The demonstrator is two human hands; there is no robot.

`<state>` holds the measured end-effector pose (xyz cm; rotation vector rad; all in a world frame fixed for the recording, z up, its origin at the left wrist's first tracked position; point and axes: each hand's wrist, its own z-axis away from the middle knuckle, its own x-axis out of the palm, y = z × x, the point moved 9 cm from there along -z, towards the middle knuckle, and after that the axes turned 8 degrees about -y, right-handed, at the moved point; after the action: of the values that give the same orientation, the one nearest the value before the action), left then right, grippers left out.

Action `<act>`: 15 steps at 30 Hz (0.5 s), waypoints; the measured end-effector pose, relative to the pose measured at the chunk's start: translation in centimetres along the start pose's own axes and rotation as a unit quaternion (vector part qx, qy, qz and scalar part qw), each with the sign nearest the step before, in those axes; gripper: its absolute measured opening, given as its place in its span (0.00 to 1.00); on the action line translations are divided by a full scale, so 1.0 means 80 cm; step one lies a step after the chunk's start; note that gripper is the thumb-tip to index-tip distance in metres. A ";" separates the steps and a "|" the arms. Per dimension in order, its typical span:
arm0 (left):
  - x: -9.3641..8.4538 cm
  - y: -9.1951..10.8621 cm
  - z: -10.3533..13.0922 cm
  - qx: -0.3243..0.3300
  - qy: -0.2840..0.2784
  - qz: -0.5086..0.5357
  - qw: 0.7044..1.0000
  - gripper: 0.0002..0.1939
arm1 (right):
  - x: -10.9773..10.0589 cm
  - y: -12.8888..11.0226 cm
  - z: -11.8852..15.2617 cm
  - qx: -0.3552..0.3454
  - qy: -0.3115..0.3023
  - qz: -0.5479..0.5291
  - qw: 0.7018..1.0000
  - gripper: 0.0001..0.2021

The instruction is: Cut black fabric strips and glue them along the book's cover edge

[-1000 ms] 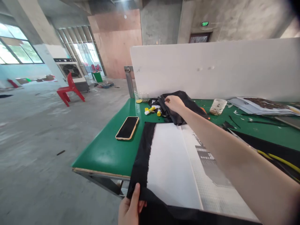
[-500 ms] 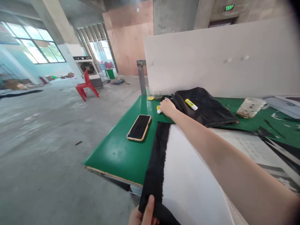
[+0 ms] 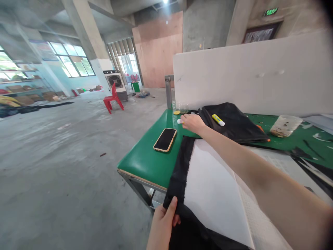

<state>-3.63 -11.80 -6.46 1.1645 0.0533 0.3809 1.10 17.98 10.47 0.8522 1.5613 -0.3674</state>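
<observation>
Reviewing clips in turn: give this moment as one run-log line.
left hand: pinching black fabric strip at table edge | right hand: closed on white-tipped glue stick | nearby: phone, second glue stick on black bag

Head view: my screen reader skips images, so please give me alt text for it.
At a green table, the left hand pinches the near edge of black cloth wrapped around a white board. The right hand reaches across to a white glue stick beside a phone.

Bare industrial workshop, concrete pillars, green workbench, industrial fan
</observation>
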 end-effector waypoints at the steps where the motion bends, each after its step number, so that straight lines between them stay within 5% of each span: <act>1: 0.001 0.000 0.002 0.004 -0.006 -0.002 1.000 0.30 | -0.018 -0.007 0.013 0.002 0.018 -0.024 1.000 0.16; 4: 0.004 0.000 0.008 0.018 -0.012 0.050 0.998 0.26 | -0.066 -0.036 0.063 -0.027 0.076 -0.199 0.977 0.17; 6: 0.006 -0.002 0.013 0.018 -0.011 0.113 0.993 0.23 | -0.071 -0.058 0.095 -0.050 0.060 -0.370 0.926 0.18; 10: 0.016 -0.001 0.019 0.015 -0.027 0.172 0.985 0.22 | -0.019 -0.118 0.147 -0.067 -0.112 -0.639 0.758 0.21; 12: 0.020 0.000 0.018 0.024 -0.035 0.167 0.985 0.23 | 0.005 -0.136 0.164 -0.063 -0.150 -0.713 0.682 0.20; 15: 0.019 -0.005 0.014 0.031 -0.021 0.157 0.987 0.26 | 0.022 -0.145 0.175 -0.060 -0.157 -0.764 0.622 0.18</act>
<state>-1.84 -12.46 -6.12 1.2454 -0.1581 0.6368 3.11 1.29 3.31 -0.8887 1.5700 -1.4927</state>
